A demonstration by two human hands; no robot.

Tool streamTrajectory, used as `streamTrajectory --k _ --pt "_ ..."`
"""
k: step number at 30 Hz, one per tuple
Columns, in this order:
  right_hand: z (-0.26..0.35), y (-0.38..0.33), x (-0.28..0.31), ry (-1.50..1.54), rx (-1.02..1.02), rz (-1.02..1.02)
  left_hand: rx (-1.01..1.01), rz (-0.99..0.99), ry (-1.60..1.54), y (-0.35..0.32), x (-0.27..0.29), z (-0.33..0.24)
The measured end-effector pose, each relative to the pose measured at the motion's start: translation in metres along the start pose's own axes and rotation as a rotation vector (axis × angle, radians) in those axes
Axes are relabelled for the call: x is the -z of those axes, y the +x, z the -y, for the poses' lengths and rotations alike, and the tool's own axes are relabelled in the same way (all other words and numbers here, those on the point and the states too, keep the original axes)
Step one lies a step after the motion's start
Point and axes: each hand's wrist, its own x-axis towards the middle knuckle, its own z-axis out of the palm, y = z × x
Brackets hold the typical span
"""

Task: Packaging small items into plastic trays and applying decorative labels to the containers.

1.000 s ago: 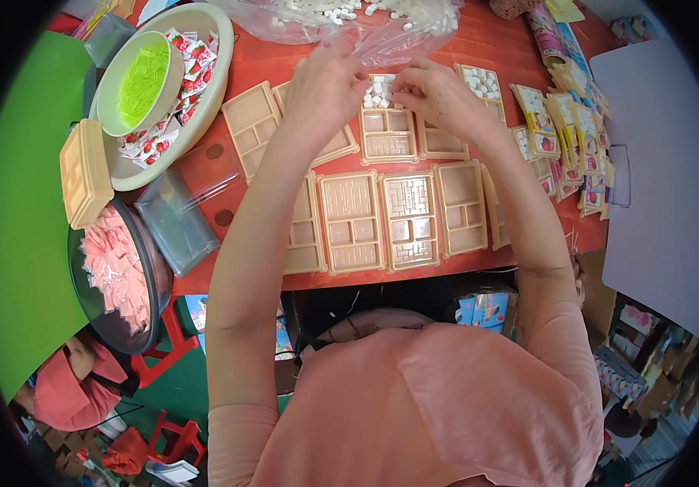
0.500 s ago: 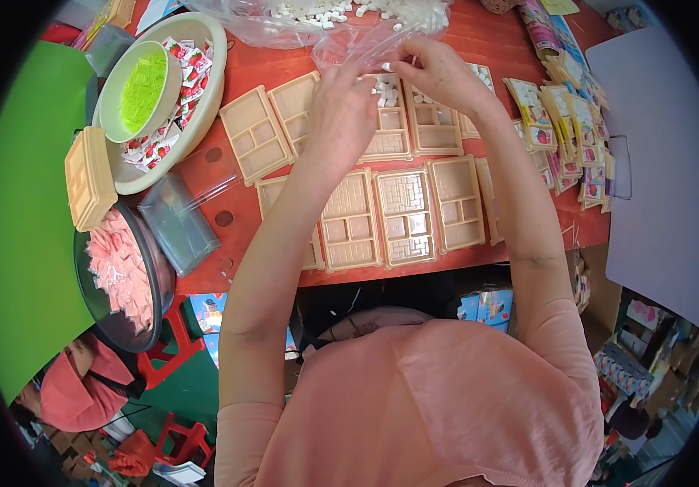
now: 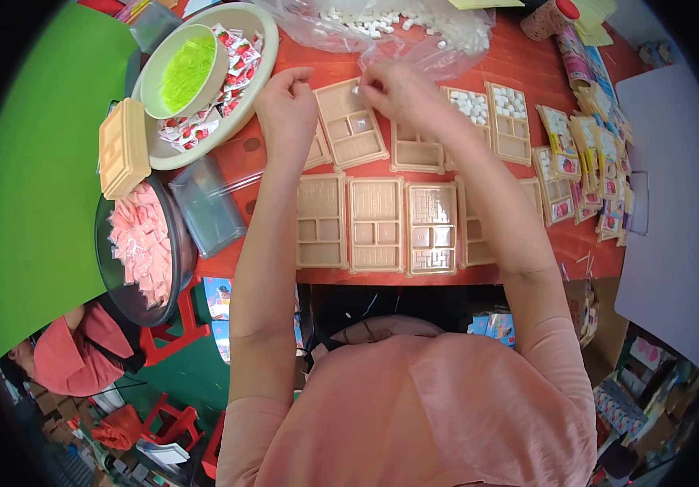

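My right hand (image 3: 398, 93) is over the far row of trays, fingers pinched at a small whitish piece (image 3: 356, 92) above a tan compartment tray (image 3: 351, 122). My left hand (image 3: 287, 118) is raised left of that tray, its fingers curled closed; whatever it may hold is hidden. Two trays to the right have small white pieces (image 3: 469, 105) and more white pieces (image 3: 509, 101) in their large compartments. A nearer row of tan trays (image 3: 375, 223) lies along the table's front edge, their compartments bare where visible. My forearms cover parts of both rows.
A clear plastic bag (image 3: 431, 57) of white pieces lies at the back. At left are a large basin (image 3: 264, 61) of sachets, a bowl (image 3: 218, 77) of green strands, a clear box (image 3: 207, 207) and a dark bowl (image 3: 185, 243) of pink packets. Filled packs (image 3: 601, 162) pile up at right.
Both hands have moved left along the far row, and my left hand has drawn apart from my right. The trays with white pieces now show right of my hands. The whole view has shifted.
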Motion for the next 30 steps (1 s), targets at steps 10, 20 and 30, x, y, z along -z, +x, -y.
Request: streamTrajectory --k 10,20,30 --pt "-0.048 0.078 0.042 -0.227 -0.226 -0.234 -0.238 0.116 0.031 0.018 -0.037 -0.028" --pt "-0.049 0.124 -0.01 -0.332 -0.34 -0.221 0.239 0.04 -0.099 0.069 -0.077 0.018" --pt "-0.092 0.114 0.036 -0.111 -0.175 -0.094 -0.013 0.177 0.063 -0.009 -0.014 -0.026"
